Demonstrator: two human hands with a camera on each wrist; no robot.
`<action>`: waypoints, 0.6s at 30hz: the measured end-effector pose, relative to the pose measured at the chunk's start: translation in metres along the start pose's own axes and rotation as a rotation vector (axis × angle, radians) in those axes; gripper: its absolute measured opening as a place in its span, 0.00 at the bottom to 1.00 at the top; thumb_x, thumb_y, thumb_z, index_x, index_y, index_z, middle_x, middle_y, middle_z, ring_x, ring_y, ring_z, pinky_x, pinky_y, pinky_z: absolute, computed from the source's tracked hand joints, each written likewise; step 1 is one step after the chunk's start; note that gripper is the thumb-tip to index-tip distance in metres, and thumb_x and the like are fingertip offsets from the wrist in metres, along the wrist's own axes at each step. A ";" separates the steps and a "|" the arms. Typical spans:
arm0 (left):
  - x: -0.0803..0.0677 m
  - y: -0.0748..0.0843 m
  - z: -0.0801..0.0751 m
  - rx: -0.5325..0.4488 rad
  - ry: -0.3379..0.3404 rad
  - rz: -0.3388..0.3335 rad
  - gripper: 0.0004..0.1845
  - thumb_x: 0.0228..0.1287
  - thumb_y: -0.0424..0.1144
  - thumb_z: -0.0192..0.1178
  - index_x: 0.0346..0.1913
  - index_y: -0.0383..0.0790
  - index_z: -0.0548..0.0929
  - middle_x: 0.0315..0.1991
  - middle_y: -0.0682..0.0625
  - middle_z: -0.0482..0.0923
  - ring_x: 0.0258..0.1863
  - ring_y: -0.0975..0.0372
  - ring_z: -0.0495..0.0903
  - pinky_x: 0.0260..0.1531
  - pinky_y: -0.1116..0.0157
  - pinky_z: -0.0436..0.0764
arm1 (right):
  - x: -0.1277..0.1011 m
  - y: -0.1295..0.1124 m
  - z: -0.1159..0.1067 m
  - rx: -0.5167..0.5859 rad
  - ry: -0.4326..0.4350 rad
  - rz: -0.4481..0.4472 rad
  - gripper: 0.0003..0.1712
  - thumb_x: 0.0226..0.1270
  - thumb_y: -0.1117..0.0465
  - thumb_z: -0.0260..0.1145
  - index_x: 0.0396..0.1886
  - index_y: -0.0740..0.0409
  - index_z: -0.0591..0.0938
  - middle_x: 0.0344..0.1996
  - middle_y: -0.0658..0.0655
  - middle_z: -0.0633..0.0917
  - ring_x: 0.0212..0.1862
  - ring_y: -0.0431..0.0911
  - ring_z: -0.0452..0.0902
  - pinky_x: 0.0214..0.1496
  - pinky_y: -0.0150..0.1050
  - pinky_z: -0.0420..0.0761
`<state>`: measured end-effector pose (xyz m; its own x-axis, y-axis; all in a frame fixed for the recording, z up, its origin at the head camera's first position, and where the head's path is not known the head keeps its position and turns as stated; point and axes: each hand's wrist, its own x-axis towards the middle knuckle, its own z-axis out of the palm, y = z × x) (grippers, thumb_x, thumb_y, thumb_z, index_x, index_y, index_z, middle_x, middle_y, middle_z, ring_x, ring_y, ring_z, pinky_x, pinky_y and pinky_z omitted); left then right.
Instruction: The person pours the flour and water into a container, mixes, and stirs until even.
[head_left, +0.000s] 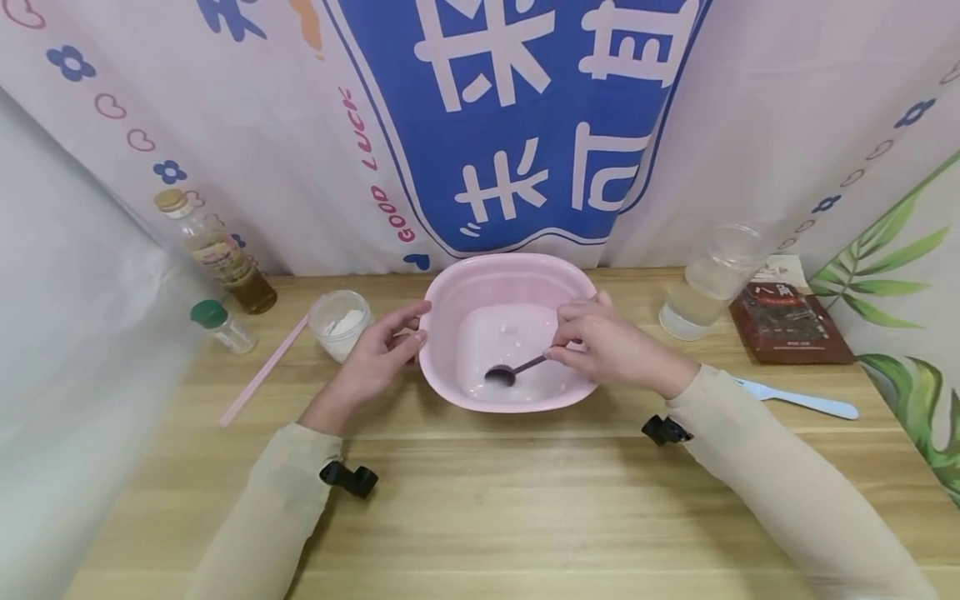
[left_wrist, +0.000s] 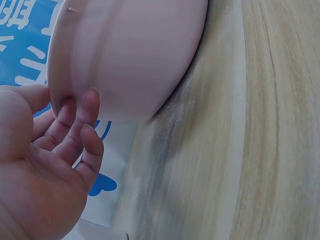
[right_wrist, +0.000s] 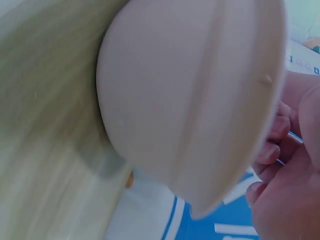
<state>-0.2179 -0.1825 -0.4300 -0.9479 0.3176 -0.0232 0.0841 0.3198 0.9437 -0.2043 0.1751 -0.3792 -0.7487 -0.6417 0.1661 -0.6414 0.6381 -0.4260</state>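
Note:
A pink plastic basin (head_left: 510, 402) stands on the table with whitish liquid at its bottom. My left hand (head_left: 378, 362) holds its left rim; in the left wrist view the thumb lies at the edge and the bent fingertips (left_wrist: 90, 102) touch the outer wall. Over the right side of the basin, my right hand (head_left: 600, 346) grips the handle of a small dark spoon (head_left: 501, 376), whose bowl is down in the basin near the liquid. In the right wrist view, the basin wall hides the spoon and part of the right hand (right_wrist: 290, 165).
To the left are a jar of white powder (head_left: 341, 327), a pink stick (head_left: 262, 362), a green-capped shaker (head_left: 223, 327) and a bottle of amber liquid (head_left: 225, 262). To the right stand a clear cup of water (head_left: 697, 296), a brown packet (head_left: 791, 325) and a light-blue plastic utensil (head_left: 813, 404).

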 end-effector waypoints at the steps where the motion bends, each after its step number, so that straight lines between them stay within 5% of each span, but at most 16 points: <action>1: -0.001 0.000 0.000 -0.001 0.001 0.000 0.27 0.84 0.35 0.55 0.81 0.37 0.69 0.61 0.34 0.74 0.44 0.67 0.85 0.50 0.61 0.90 | -0.002 0.001 -0.002 -0.010 0.008 0.007 0.06 0.70 0.61 0.77 0.31 0.54 0.93 0.28 0.46 0.78 0.41 0.45 0.72 0.54 0.48 0.58; 10: -0.003 -0.001 0.000 -0.002 -0.001 0.010 0.27 0.84 0.34 0.54 0.81 0.35 0.68 0.60 0.33 0.75 0.43 0.68 0.85 0.50 0.60 0.91 | -0.008 0.011 -0.008 -0.111 0.117 0.119 0.06 0.69 0.62 0.78 0.31 0.58 0.93 0.29 0.49 0.81 0.40 0.49 0.75 0.50 0.47 0.57; 18: -0.002 -0.001 0.000 -0.006 -0.003 0.013 0.27 0.85 0.35 0.54 0.81 0.36 0.69 0.61 0.33 0.76 0.43 0.67 0.85 0.50 0.61 0.91 | -0.006 0.012 -0.005 -0.186 0.196 0.113 0.05 0.68 0.63 0.78 0.32 0.59 0.93 0.31 0.52 0.84 0.40 0.52 0.76 0.50 0.49 0.59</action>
<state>-0.2164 -0.1837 -0.4307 -0.9458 0.3245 -0.0115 0.0950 0.3105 0.9458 -0.2078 0.1885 -0.3810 -0.8237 -0.4789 0.3036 -0.5581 0.7795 -0.2844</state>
